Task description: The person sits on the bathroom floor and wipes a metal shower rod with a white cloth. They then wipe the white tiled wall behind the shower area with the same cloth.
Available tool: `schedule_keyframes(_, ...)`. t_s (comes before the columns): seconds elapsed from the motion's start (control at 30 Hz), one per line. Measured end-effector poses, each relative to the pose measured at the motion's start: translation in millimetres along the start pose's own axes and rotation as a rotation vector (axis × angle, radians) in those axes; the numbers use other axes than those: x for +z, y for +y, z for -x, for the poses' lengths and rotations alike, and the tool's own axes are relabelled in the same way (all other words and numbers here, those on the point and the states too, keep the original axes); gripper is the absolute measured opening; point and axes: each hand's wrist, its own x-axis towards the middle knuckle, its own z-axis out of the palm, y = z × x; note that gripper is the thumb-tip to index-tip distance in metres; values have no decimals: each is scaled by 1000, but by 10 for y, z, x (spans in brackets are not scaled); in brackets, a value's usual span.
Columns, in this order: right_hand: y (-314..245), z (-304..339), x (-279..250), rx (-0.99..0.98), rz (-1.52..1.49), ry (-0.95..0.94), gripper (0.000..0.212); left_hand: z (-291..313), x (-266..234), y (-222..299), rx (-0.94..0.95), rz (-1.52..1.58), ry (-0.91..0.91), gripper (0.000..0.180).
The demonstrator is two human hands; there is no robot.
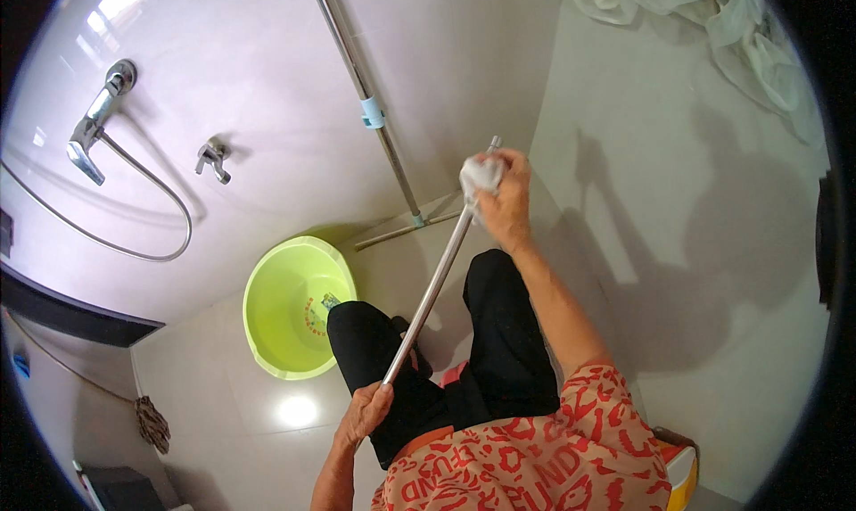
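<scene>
A silver metal pole (434, 288) slants across my lap, its upper end (496, 143) pointing away from me. Around its lower end my left hand (364, 411) is closed, above my left thigh. Higher up, my right hand (506, 199) presses a white cloth (481, 176) round the pole, just below the tip. The cloth is crumpled and partly hidden by the fingers.
On the floor to the left stands a green plastic basin (294, 319). A metal stand with a pale blue clamp (372, 113) leans at the wall. A shower mixer (98, 123), a small tap (214, 160), a mop head (152, 424) and white sheer fabric (704, 12) surround me.
</scene>
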Motion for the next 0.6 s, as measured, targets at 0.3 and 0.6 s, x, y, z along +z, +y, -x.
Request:
schedule_keyframes(0.3, -66, 65, 106, 781, -1117, 37, 20, -43, -21, 62, 19, 58, -50, 46)
schedule_keyframes(0.6, -765, 904, 241, 1033, -1286, -294, 19, -87, 52, 177, -22, 123, -22, 44)
